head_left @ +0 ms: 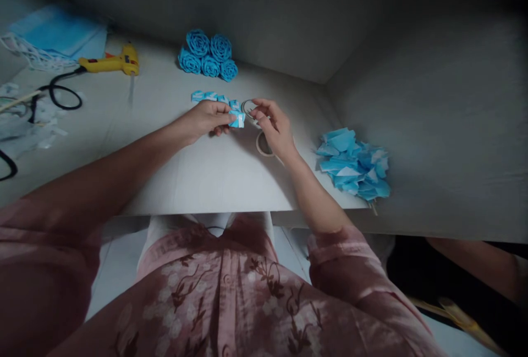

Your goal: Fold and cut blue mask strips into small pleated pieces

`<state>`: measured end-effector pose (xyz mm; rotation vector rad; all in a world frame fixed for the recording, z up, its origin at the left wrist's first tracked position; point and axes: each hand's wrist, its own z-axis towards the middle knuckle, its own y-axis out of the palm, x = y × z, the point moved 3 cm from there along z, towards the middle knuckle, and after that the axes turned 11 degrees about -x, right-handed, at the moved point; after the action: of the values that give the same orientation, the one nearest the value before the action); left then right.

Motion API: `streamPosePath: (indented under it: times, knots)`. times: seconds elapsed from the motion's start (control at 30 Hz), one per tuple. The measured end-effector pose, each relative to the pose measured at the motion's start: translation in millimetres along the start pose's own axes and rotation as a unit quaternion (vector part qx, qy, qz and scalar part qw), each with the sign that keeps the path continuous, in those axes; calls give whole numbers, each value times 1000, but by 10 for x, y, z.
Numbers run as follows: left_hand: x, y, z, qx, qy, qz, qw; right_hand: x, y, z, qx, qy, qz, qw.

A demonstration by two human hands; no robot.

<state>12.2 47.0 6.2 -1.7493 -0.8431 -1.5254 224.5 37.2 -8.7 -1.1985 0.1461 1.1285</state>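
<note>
My left hand (208,119) pinches a small folded blue piece (236,119) with a white strip on its face between thumb and fingers. Close by on the right, my right hand (274,126) has its fingers curled together beside a pale ring-shaped thing (248,106). Whether the fingers grip that ring or something smaller, I cannot make out. A roll of tape (264,144) lies on the table under my right hand, partly covered by it. Just beyond my left hand, several similar folded blue pieces (210,95) sit in a row.
Several rolled blue paper roses (210,54) are stacked at the back. A yellow glue gun (111,62) with a black cord lies left, near a white basket (35,57) holding blue sheets. Loose blue petals (355,164) are heaped at the right edge. Another person's arm (478,261) shows lower right.
</note>
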Motion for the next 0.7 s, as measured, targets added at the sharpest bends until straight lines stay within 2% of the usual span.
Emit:
streamPosePath:
  times: [0.13,0.27,0.4,0.57,0.7]
  knots:
    - [10,29,-2,3,14,57,998,84,79,32,-94,-20,98,991]
    - [44,87,-30,-11,19,96,995,92,176,41,-124,-14,59,990]
    - [55,97,-44,-15,21,77,997,111,205,55,-127,-7,62,990]
    - [61,136,-60,-15,17,-29,999,90,145,70,-77,23,66,995]
    - [81,231,-91,-29,14,-6,999,53,170,75,-58,20,78,995]
